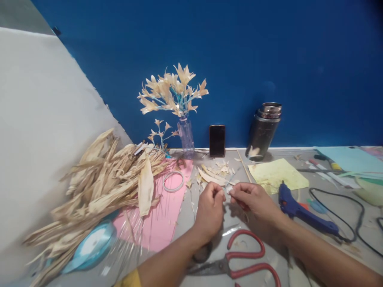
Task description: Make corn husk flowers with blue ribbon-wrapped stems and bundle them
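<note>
My left hand [210,205] is closed in a pinch above the middle of the table; whatever its fingertips hold is hidden. Close beside it, my right hand [250,199] pinches a small whitish piece [229,189], too small to name. A thin bluish stem [232,176] shows just beyond the fingertips. Behind both hands lie pale dry husk scraps [217,175]. Large scissors with red handles [254,269] rest on the table below my hands, partly behind the left forearm.
A heap of dry corn husks [110,179], blue ribbon roll [92,243] and pink paper [161,223] lie left. At the wall stand husk flowers [176,89] in a clear vase [186,137], a phone [217,140] and a flask [263,131]. A blue glue gun [305,213] lies right, its cord trailing.
</note>
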The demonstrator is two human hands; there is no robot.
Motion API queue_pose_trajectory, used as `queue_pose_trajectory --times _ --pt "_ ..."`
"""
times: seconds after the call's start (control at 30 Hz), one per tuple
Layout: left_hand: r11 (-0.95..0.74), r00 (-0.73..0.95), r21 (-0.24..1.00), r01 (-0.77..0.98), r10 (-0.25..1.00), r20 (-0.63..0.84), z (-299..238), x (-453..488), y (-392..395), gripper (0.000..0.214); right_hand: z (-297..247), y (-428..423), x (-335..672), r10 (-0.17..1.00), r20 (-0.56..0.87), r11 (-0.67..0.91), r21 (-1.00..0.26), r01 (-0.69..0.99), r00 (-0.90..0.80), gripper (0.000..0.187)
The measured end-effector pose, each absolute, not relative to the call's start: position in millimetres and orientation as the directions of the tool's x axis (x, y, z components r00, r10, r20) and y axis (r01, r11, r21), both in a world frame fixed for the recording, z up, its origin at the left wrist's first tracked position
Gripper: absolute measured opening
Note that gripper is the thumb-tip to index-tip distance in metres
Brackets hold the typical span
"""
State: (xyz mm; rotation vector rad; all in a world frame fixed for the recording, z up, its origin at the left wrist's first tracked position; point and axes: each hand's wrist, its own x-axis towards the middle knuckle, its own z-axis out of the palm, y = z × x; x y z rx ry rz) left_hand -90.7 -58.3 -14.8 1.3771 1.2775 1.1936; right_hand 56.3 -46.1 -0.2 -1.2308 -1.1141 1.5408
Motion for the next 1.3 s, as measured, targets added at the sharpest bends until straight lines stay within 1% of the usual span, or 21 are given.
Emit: queue_pose_trajectory --times 0.07,0.1,0.17,0.23,0.3,0.37,0.5,0.63,0.7,0.77,0.93,1.07,1.13,1.2,1.3 --pt "0.098 0.134 0.989 -0.107 0.987 -0.083 -14.9 -90.8 -55.3 0.019 -1.1 -41.2 59.0 0.966 -0.223 -0.235 -0.968 -0.084 -0.134 0.030" --pt "0.164 0.194 0.964 -0.210 0.973 -0.123 -14.9 -91.0 -54.0 0.023 -1.2 -38.7 60.7 0.970 -0.214 -0.223 -0.972 -0.069 -0.115 0.027" --pt "0.220 0.247 0.914 -0.340 0.959 -0.139 -14.6 -91.2 -52.4 0.029 -0.4 -34.7 64.2 0.981 -0.178 -0.178 -0.984 0.001 -0.081 0.024" --pt "0.228 0.252 0.894 -0.386 0.958 -0.136 -13.7 -90.9 -52.8 0.031 1.1 -33.1 66.8 0.989 -0.134 -0.128 -0.987 0.096 -0.066 0.024" --pt "0.213 0.245 0.901 -0.377 0.962 -0.124 -12.4 -89.8 -54.7 0.030 2.0 -33.9 68.1 0.992 -0.107 -0.094 -0.983 0.159 -0.070 0.023" --pt "0.188 0.239 0.926 -0.328 0.965 -0.111 -11.3 -88.5 -57.0 0.029 1.7 -35.8 68.3 0.991 -0.095 -0.076 -0.978 0.194 -0.090 0.019" --pt "0.150 0.187 0.958 -0.243 0.977 -0.105 -10.0 -89.1 -57.3 0.027 -0.6 -37.7 69.0 0.985 -0.078 -0.048 -0.981 0.186 -0.156 0.016" --pt "0.060 0.056 0.953 -0.297 0.997 -0.046 -7.9 -94.3 -52.8 0.025 0.2 -36.5 70.2 0.985 -0.062 -0.029 -0.979 0.201 -0.161 0.016" --pt "0.042 0.035 0.949 -0.314 0.999 -0.033 -6.9 -95.7 -51.8 0.024 1.5 -36.6 69.7 0.985 -0.058 -0.021 -0.975 0.222 -0.164 0.015" --pt "0.041 0.052 0.957 -0.287 0.998 -0.027 -6.5 -95.1 -52.4 0.023 1.9 -37.3 68.7 0.984 -0.057 -0.016 -0.971 0.237 -0.169 0.015" --pt "0.022 0.040 0.983 -0.185 0.999 -0.015 -8.8 -91.0 -55.4 0.022 -2.6 -37.4 69.5 0.974 -0.120 -0.080 -0.976 0.205 -0.194 0.022" --pt "-0.023 0.039 0.990 -0.139 0.999 0.028 -11.3 -91.8 -56.0 0.020 -7.5 -33.1 74.5 0.938 -0.195 -0.188 -0.981 0.053 -0.288 0.032" --pt "-0.025 0.033 0.991 -0.132 0.999 0.030 -12.2 -92.8 -55.6 0.019 -8.6 -31.2 75.5 0.927 -0.202 -0.212 -0.977 0.003 -0.316 0.038" --pt "-0.025 0.026 0.992 -0.120 0.999 0.029 -12.4 -93.4 -54.8 0.019 -8.2 -30.5 74.6 0.939 -0.188 -0.191 -0.981 0.018 -0.289 0.038" --pt "-0.001 0.048 0.992 -0.125 0.999 0.007 -11.3 -92.9 -53.9 0.019 -5.7 -31.0 71.0 0.972 -0.143 -0.134 -0.989 0.064 -0.184 0.031"
